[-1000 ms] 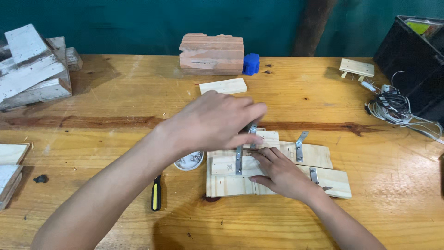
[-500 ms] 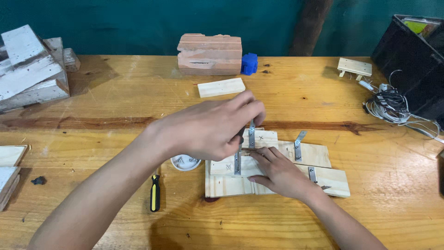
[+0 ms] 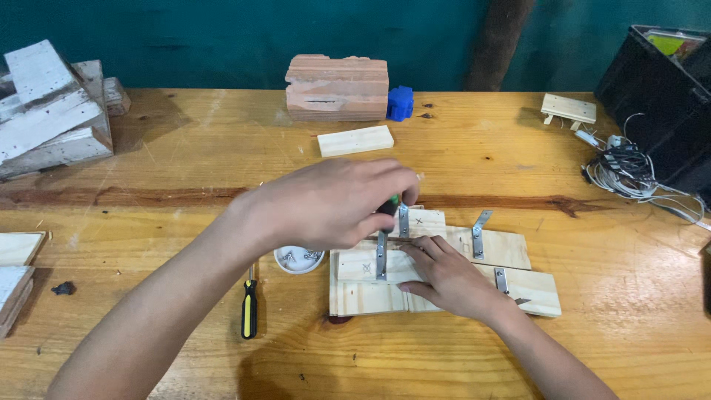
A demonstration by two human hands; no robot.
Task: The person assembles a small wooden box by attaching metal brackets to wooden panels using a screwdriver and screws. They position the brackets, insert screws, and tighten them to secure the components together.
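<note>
On the wooden surface (image 3: 148,163) lie stepped pine boards (image 3: 370,292) joined by metal brackets (image 3: 381,255). The left hand (image 3: 326,204) is clamped on what seems a green-handled screwdriver (image 3: 390,204) over one bracket; the right hand (image 3: 444,274) presses flat, fingers spread. Keep the tool upright and the boards pinned.

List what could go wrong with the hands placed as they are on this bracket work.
1. The right hand lies flat on the pine boards, fingers right beside the metal bracket where the left hand grips a green-handled tool; a slip could jab them.
2. The small dish of screws sits just under the left wrist and might be knocked over.
</note>
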